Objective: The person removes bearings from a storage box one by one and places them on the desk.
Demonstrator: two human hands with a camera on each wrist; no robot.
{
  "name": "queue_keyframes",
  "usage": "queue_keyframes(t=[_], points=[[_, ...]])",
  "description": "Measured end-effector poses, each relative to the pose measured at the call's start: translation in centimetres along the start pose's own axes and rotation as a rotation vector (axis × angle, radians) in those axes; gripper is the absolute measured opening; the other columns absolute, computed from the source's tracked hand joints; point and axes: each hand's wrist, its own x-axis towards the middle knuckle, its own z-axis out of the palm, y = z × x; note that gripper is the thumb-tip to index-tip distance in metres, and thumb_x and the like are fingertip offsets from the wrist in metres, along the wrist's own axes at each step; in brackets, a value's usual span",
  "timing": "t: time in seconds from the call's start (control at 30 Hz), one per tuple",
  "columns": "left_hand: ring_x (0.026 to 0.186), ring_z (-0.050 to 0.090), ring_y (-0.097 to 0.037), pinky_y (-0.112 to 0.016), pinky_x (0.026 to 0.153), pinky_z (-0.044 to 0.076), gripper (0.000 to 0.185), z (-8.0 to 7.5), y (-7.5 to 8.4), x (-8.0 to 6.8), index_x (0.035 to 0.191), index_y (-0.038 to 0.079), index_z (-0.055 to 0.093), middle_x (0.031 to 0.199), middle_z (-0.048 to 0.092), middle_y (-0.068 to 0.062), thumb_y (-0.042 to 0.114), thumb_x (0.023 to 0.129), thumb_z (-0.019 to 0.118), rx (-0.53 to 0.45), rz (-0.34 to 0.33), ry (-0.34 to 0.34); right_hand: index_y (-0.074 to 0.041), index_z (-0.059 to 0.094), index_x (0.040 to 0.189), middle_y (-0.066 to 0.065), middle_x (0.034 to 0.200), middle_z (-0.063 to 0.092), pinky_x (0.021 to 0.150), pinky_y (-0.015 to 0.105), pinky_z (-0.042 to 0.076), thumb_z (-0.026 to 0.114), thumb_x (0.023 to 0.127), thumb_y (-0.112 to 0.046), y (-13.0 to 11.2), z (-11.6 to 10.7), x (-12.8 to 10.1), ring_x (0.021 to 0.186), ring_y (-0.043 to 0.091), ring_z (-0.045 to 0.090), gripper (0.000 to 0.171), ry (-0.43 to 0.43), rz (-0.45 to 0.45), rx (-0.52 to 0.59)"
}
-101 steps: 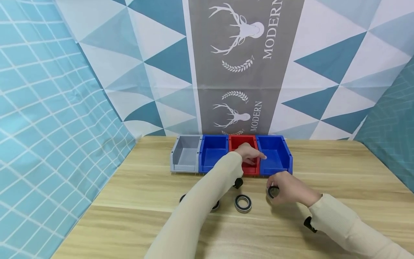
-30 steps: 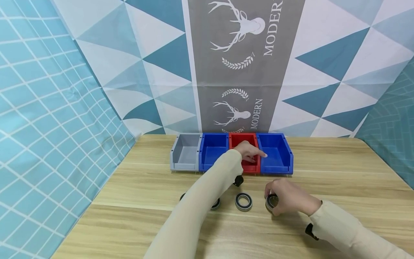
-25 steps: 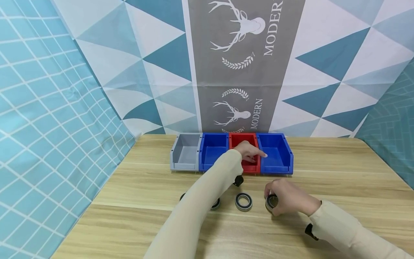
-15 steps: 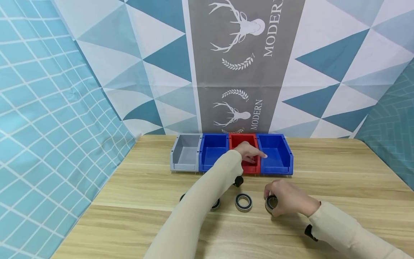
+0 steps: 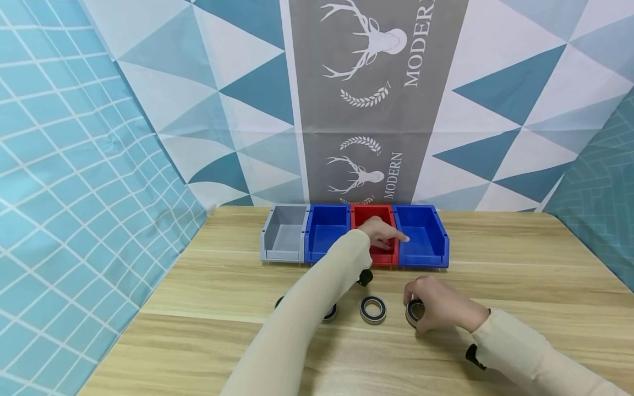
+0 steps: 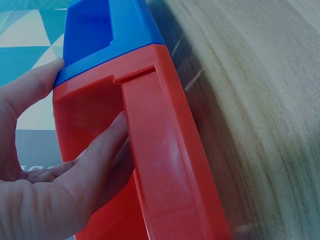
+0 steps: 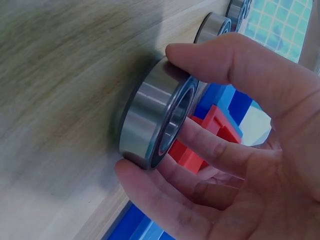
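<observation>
My right hand [image 5: 419, 308] grips a steel bearing [image 5: 413, 311] with a black seal, thumb and fingers curled round its rim. In the right wrist view the bearing [image 7: 145, 125] lies with one face against the wooden table [image 5: 520, 286], held by my right hand [image 7: 150, 110]. My left hand [image 5: 388, 236] reaches into the red bin [image 5: 383, 256]. In the left wrist view its straight fingers [image 6: 100, 155] rest on the inside of the red bin [image 6: 165, 165] and hold nothing. A second bearing [image 5: 372, 309] lies flat just left of the held one.
Four bins stand in a row at the back: a grey bin [image 5: 284, 234], a blue bin [image 5: 324, 234], the red one, and another blue bin [image 5: 423, 234]. My left sleeve [image 5: 297, 330] partly covers two more bearings [image 5: 330, 313]. A patterned cloth [image 5: 371, 99] hangs behind.
Since the oldest frame my right hand has moved with the bearing a little toward me and down onto the table. My left hand has stayed in the red bin.
</observation>
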Motion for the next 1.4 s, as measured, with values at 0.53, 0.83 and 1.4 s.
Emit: queue_keyframes(t=[0.53,0.83,1.4], points=[[0.090,0.060,-0.024,-0.038,0.087,0.056,0.050,0.16,0.00,0.20,0.108,0.000,0.056,0.097,0.061,-0.009,0.022,0.072,0.084,-0.009,-0.026,0.016,-0.013,0.065,0.082,-0.007,0.078,0.061,0.062,0.023,0.045,0.084,0.050,-0.008,0.18,0.24,0.00,0.073,0.006,0.052,0.038,0.003,0.012,0.006],[0.086,0.063,-0.022,-0.038,0.087,0.057,0.045,0.12,-0.06,0.23,0.101,0.001,0.059,0.091,0.063,-0.008,0.025,0.072,0.084,0.017,-0.004,0.010,-0.013,0.064,0.083,-0.006,0.079,0.061,0.062,0.023,0.045,0.083,0.050,-0.008,0.33,0.36,-0.18,0.074,0.008,0.052,0.038,0.019,0.007,0.002],[0.087,0.063,-0.023,-0.036,0.086,0.057,0.044,-0.03,-0.18,0.21,0.099,0.002,0.060,0.091,0.062,-0.007,0.026,0.072,0.084,0.031,-0.005,0.007,-0.013,0.064,0.083,-0.005,0.079,0.061,0.062,0.023,0.045,0.084,0.050,-0.008,0.51,0.66,-0.14,0.074,0.008,0.052,0.039,0.038,0.007,-0.008]])
